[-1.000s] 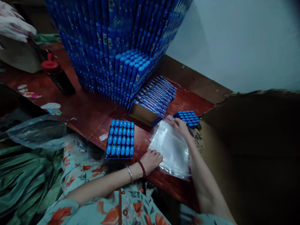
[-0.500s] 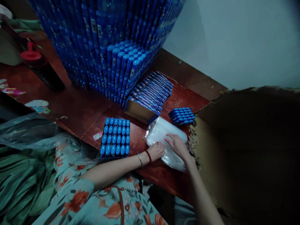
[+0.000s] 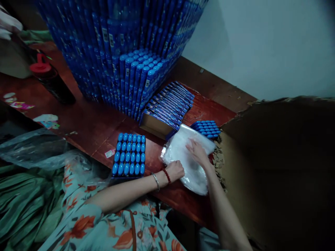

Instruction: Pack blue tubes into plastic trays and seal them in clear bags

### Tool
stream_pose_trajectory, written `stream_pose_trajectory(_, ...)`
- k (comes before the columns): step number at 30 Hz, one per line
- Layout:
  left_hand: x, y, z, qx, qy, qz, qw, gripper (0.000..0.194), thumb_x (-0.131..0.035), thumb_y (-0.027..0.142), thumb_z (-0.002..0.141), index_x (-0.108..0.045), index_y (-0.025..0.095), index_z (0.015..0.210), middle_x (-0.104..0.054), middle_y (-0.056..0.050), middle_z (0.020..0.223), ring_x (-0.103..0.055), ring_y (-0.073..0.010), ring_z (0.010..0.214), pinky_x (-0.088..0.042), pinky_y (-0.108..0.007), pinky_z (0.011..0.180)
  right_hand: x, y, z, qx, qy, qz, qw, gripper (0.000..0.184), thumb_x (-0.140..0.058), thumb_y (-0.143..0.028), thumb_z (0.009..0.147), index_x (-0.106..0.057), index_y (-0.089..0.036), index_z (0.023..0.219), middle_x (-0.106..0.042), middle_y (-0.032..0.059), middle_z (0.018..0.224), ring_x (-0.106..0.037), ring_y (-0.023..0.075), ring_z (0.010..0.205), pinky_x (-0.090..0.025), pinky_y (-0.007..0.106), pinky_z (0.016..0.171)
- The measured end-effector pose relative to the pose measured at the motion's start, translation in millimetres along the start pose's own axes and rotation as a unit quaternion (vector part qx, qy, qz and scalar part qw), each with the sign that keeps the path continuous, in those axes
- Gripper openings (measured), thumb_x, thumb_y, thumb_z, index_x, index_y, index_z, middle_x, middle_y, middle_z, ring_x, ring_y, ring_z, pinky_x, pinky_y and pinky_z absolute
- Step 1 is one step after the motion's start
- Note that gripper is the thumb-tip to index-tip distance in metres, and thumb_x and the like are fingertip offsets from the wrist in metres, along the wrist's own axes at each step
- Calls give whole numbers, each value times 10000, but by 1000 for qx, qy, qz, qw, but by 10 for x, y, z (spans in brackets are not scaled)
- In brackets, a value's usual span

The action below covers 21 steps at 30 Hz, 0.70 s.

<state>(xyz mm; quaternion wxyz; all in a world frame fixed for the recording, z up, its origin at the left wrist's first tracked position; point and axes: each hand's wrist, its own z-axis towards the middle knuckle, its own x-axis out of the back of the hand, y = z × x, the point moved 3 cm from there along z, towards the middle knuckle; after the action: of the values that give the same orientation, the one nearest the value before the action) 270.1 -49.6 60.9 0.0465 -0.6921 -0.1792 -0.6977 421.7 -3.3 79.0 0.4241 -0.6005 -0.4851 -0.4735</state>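
A stack of clear plastic bags [image 3: 183,146] lies on the red-brown wooden table [image 3: 86,122]. My left hand [image 3: 175,170], fingers curled, pinches the stack's near left edge. My right hand [image 3: 196,152] lies flat on top of the bags with fingers spread. A square pack of blue-capped tubes [image 3: 129,156] stands upright just left of my left hand. A smaller pack of blue tubes [image 3: 206,128] lies beyond the bags.
A tall wall of stacked blue boxes [image 3: 117,45] fills the back. An open tray of flat blue boxes [image 3: 167,108] lies before it. A dark bottle with a red cap [image 3: 51,82] stands at the left. A large cardboard box [image 3: 277,167] is at the right. Loose plastic [image 3: 34,148] hangs off the left edge.
My right hand came back from the far corner of the bags onto their middle and now presses flat. My left hand stayed at the near edge.
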Motion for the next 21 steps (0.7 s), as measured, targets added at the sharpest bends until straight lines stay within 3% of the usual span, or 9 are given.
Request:
stream_pose_trajectory(4,-51,199,-157,-7,-9,2,1000,109,-518,64,832,-620,67,792,-625,-143,747,-584,-213,777,-338,-263,523,-58,-194,-121,24,4,-27,999,462,-320,-410,930,-455,-193,1315,-507,147,1269,-492,293,1091,-426,427,855)
stream_pose_trajectory(8,-132,425,-467,-19,-15,6,1000,75,-546,79,817,-611,65,781,-612,-127,714,-564,-202,713,-306,-270,493,-122,-315,-233,5,127,-43,991,477,-365,-416,910,-443,-193,1324,-485,173,1262,-447,306,1108,-379,466,890)
stream_pose_trajectory(11,-179,537,-666,-37,-7,13,999,89,-536,95,827,-607,66,782,-608,-122,726,-551,-200,700,-289,-283,485,-145,-234,-219,-30,207,-34,977,579,-359,-457,902,-309,-173,1404,-398,189,1358,-363,327,1214,-278,529,981)
stream_pose_trajectory(14,-225,588,-760,-43,4,21,999,95,-531,100,828,-600,67,772,-599,-118,720,-542,-199,688,-280,-292,488,-198,-95,-111,-37,174,-12,984,660,-327,-533,891,-231,-161,1429,-433,188,1319,-399,323,1183,-295,523,963)
stream_pose_trajectory(17,-244,605,-777,-31,18,29,999,92,-520,95,829,-599,70,790,-596,-118,734,-543,-203,701,-291,-299,513,-242,-43,19,-26,133,-43,990,631,-322,-562,886,-382,-133,1345,-511,195,1202,-456,322,1094,-343,462,899)
stream_pose_trajectory(21,-165,533,-701,-15,1,18,1000,122,-492,70,841,-614,56,844,-617,-131,783,-557,-207,746,-322,-300,541,-237,-55,253,-58,123,-48,990,542,-337,-584,886,-575,-131,1067,-615,157,988,-537,265,951,-358,349,818)
